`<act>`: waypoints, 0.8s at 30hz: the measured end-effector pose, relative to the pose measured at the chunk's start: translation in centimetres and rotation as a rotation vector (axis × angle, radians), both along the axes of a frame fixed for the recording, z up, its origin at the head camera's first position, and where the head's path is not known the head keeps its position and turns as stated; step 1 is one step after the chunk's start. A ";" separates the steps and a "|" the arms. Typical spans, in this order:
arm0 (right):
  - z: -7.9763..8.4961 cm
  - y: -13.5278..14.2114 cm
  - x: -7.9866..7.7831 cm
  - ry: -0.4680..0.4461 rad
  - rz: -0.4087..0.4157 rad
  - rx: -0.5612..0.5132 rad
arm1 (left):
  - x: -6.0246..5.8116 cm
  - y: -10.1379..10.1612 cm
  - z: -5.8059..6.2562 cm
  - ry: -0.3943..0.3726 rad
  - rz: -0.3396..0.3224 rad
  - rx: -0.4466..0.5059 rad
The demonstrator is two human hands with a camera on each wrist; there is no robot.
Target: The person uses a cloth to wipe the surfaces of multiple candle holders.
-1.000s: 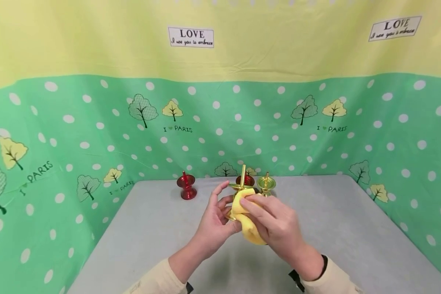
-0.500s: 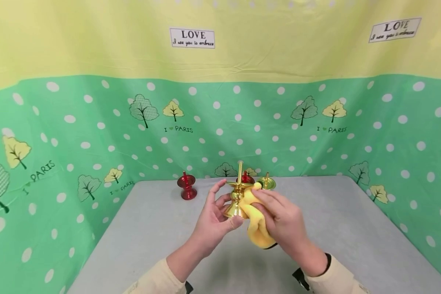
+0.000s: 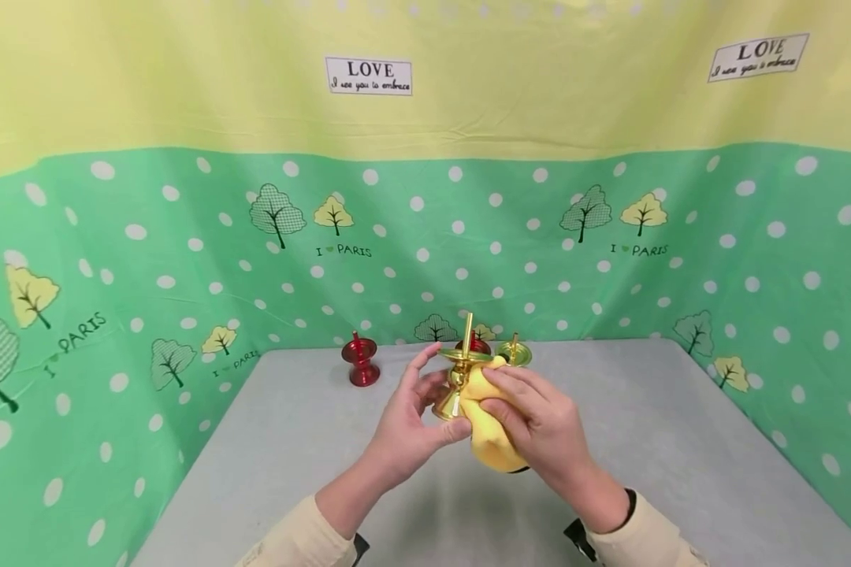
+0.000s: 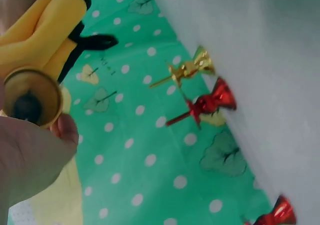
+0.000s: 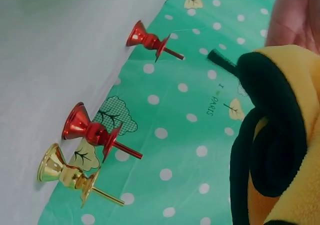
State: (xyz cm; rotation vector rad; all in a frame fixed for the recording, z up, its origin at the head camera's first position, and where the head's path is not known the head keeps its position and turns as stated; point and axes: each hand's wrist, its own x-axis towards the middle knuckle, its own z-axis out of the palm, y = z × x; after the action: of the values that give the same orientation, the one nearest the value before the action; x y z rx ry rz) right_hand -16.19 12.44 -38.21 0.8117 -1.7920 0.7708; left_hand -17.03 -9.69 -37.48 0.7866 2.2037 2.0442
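A shiny gold candle holder point(image 3: 458, 378) with a thin upright tube stands slightly tilted in my left hand point(image 3: 413, 429), off the table. My left thumb lies at its base and the fingers reach round its far left side. The left wrist view shows its hollow base point(image 4: 51, 92) from below. My right hand point(image 3: 548, 417) pinches a bunched yellow cloth point(image 3: 492, 437) with black edging and presses it against the holder's right side. The cloth covers part of the stem and base. Close up in the right wrist view, the cloth point(image 5: 300, 80) hides my right fingers.
At the back of the grey table point(image 3: 276, 441) stand a red candle holder point(image 3: 362, 362) on the left, another red one point(image 5: 92, 130) and a gold one point(image 3: 514, 353). My hands partly block these last two in the head view. A green and yellow patterned curtain point(image 3: 425, 205) surrounds the table.
The cloth has slid from the front of the gold candle holder to its right side, baring more stem and base. In the last half second the holder has tilted slightly to the right.
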 end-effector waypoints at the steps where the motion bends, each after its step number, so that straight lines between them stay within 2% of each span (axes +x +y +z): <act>1: 0.0 0.0 0.0 0.002 -0.004 0.001 | 0.0 -0.1 0.2 0.012 0.004 -0.020; 6: 0.5 -0.5 0.3 0.111 -0.050 0.032 | 0.0 0.0 0.8 0.021 0.008 -0.089; 10: 0.6 -0.7 0.4 0.192 -0.078 0.070 | 0.1 0.2 0.8 0.041 -0.017 -0.080; 13: 0.5 -0.3 0.3 0.168 -0.076 0.050 | 0.0 0.1 0.8 0.003 -0.062 -0.015; 17: 0.3 0.3 0.3 0.083 -0.067 -0.005 | 0.0 -0.1 0.8 -0.117 -0.159 0.093; 20: 0.4 0.5 0.6 0.104 0.001 -0.013 | 0.0 -0.5 1.0 -0.182 -0.242 0.144; 24: 0.9 0.6 0.6 0.086 0.096 -0.033 | 0.0 -1.1 1.4 -0.189 -0.331 0.207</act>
State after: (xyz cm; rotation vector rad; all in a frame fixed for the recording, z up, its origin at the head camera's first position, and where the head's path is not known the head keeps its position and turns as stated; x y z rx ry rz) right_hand -15.58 13.00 -37.26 0.9012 -1.6692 0.8140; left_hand -17.08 -10.83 -36.06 0.8659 1.6576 2.0967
